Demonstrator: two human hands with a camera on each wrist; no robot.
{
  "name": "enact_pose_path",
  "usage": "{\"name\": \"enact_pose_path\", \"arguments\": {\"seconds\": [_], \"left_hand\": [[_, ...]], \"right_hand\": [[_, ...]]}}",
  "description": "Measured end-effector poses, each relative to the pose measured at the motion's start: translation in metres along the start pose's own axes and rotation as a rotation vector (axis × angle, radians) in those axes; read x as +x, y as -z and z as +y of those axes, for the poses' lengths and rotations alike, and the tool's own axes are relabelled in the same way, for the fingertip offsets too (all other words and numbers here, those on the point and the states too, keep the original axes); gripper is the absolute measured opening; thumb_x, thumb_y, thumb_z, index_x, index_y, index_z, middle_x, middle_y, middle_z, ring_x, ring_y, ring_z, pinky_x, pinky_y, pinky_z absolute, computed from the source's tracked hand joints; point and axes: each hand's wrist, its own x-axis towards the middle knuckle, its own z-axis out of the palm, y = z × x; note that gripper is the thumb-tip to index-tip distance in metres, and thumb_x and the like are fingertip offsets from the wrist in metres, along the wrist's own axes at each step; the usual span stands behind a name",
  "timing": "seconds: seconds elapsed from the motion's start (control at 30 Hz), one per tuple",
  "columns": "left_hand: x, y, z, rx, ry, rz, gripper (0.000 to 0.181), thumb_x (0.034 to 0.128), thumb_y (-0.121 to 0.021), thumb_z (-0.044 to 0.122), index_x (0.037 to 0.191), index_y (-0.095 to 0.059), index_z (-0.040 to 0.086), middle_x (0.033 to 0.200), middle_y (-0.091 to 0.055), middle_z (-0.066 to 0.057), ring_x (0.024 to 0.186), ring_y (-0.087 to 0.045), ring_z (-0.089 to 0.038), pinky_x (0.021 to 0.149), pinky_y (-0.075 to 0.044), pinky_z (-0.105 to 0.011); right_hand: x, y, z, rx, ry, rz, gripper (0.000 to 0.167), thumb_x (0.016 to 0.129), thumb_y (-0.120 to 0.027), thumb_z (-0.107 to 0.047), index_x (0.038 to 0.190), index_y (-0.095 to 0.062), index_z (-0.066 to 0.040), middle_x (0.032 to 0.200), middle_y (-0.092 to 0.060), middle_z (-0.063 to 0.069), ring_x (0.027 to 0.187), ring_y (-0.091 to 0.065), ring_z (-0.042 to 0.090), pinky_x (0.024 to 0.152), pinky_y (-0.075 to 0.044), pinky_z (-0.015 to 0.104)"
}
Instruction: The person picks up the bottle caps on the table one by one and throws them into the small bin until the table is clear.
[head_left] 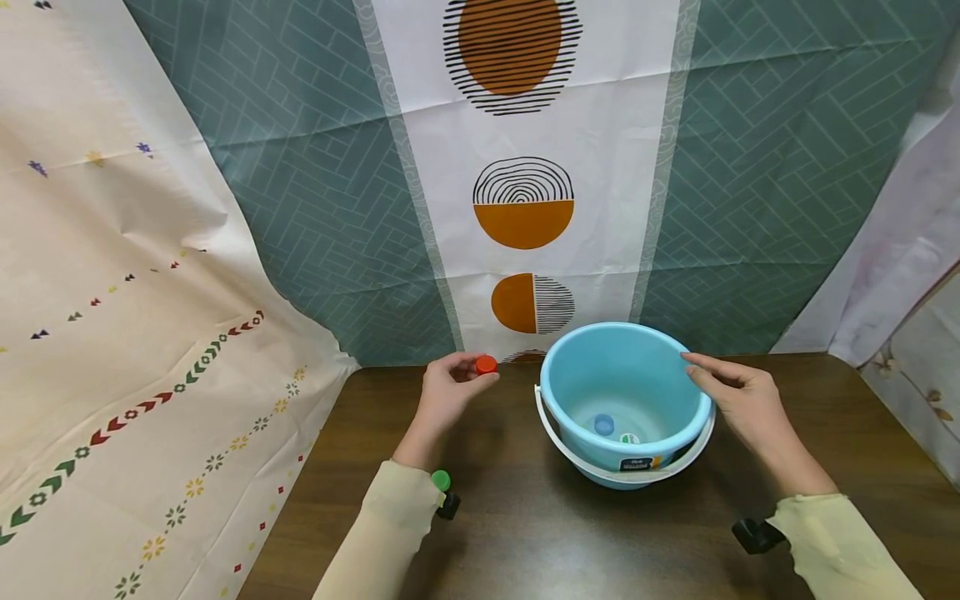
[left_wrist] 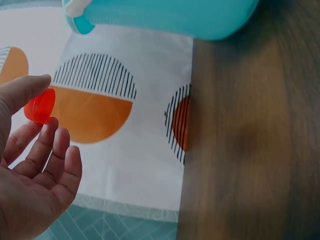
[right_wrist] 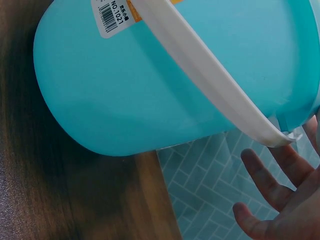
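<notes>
My left hand [head_left: 444,392] pinches a red bottle cap [head_left: 486,364] between thumb and fingertips, left of a light blue bucket [head_left: 592,354]; in the left wrist view the other fingers are loosely bent below the cap [left_wrist: 40,106]. Thumb and index finger of my right hand [head_left: 738,400] grip the bucket's right rim. In the right wrist view the rim partly hides those fingertips, while the remaining fingers spread beside the white handle [right_wrist: 200,70]. A blue cap [head_left: 603,425] and a white cap with green print [head_left: 629,438] lie on the bucket's bottom.
On the brown wooden table [head_left: 517,550] a green cap [head_left: 441,480] shows beside my left wrist. The bucket's handle hangs down at its front. A patterned cloth [head_left: 600,125] hangs behind the table, and a cream cloth [head_left: 150,350] hangs along the left side.
</notes>
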Motion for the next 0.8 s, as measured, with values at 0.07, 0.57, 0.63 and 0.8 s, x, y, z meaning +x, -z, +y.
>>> {"name": "enact_pose_path", "arguments": {"seconds": [0.07,0.57,0.63,0.8], "left_hand": [[0.001,-0.003,0.007,0.000,-0.002,-0.014,0.032,0.0717,-0.081,0.029,0.099,-0.071,0.017,0.088,-0.068,-0.004,0.079,-0.059,-0.020,0.067,-0.051,-0.026],[0.014,-0.028,0.028,0.024,-0.068,-0.062,0.032,0.0721,-0.078,0.042,0.099,-0.069,0.027,0.089,-0.067,0.004,0.082,-0.059,-0.017,0.069,-0.052,-0.033],[0.015,-0.032,0.033,0.016,-0.078,-0.069,0.031,0.0730,-0.078,0.041,0.099,-0.069,0.026,0.089,-0.067,0.004,0.081,-0.059,-0.016,0.069,-0.052,-0.031],[0.016,-0.043,0.044,0.015,-0.111,-0.093,0.030,0.0749,-0.077,0.039,0.100,-0.069,0.025,0.090,-0.067,0.003,0.081,-0.059,-0.015,0.071,-0.051,-0.030]], "right_hand": [[0.000,0.000,0.000,-0.001,0.000,0.003,0.046,0.087,-0.057,-0.050,0.126,-0.061,-0.025,0.129,-0.058,0.006,0.094,-0.052,-0.018,0.069,-0.051,0.013],[0.000,-0.001,0.000,-0.004,0.001,0.016,0.045,0.087,-0.058,-0.050,0.125,-0.062,-0.025,0.127,-0.059,0.004,0.094,-0.052,-0.017,0.069,-0.051,0.013],[0.001,0.000,0.000,-0.009,-0.003,0.016,0.045,0.087,-0.057,-0.050,0.125,-0.061,-0.025,0.130,-0.058,0.009,0.094,-0.051,-0.018,0.069,-0.051,0.013],[0.000,0.000,0.000,-0.012,-0.006,0.015,0.045,0.087,-0.058,-0.050,0.125,-0.062,-0.025,0.130,-0.058,0.009,0.094,-0.051,-0.018,0.069,-0.051,0.012]]}}
